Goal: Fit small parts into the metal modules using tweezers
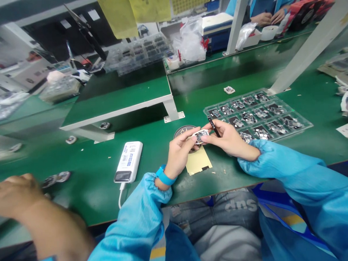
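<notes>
1 head-worn view, looks roughly downward.

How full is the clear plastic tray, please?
Partly full: most pockets of the clear plastic tray hold small metal parts; a few look bare.

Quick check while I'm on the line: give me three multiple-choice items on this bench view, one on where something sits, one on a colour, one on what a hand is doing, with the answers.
1. Where does the white power bank lie?
A) In the clear plastic tray
B) On the green bench, left of the hands
C) On the yellow sheet

2. What colour is the band on the left wrist?
A) Red
B) White
C) Blue

3. What is the right hand doing?
A) Pinching black tweezers
B) Resting open on the tray
C) Gripping the power bank

Answers:
1. B, it lies on the green surface with its cable trailing toward the bench edge.
2. C, the band shows bright blue.
3. A, the tweezers stand in its fingers, beside the small electronic module held by the left hand.
</notes>
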A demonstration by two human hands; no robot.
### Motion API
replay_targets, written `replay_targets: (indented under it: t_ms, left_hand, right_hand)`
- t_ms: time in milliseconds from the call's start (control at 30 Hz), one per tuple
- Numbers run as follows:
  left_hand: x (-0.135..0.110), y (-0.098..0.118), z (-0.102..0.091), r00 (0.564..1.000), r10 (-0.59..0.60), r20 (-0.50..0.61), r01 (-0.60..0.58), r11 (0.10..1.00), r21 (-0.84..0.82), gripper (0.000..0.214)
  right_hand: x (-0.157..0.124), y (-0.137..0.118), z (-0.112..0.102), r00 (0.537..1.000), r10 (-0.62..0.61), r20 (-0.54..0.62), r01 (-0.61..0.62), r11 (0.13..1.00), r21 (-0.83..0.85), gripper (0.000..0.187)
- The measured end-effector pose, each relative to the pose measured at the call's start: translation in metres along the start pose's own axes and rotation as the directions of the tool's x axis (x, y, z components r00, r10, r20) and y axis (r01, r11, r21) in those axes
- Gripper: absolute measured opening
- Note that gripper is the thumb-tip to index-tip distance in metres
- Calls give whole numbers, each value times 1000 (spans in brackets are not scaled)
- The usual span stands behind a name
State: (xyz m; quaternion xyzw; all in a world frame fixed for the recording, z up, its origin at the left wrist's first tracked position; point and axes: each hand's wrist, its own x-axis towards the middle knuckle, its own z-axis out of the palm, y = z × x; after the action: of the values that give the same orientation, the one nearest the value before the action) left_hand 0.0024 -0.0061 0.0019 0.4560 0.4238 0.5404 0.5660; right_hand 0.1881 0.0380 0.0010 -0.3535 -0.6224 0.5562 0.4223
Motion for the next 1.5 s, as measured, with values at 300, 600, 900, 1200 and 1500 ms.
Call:
replay_targets:
  t_ms: [300,600,900,1200,1500]
  left_hand:
    - [1,5,4,1000,8,-26,-7,999,32,48]
    - [1,1,1,1000,-3,2,3,1000,5,56]
    - [4,3,0,996,-19,-85,24,998,60,61]
    - [5,3,-2,994,-53,-91,57,998,42,58]
    - [5,3,-1,996,-60,-63,62,997,36,61]
  right_hand:
    - [3,-10,-1,998,44,35,-45,999,16,38]
    - [3,-3,-4,997,-81,-16,77,981,-180,35]
    - [3,-22,-27,922,-272,-277,202,945,-256,46]
    - [-4,-26,-26,927,-300,-224,214,915,-341,39]
    - [-1,-23,-23,954,-288,-82,252,921,-297,36]
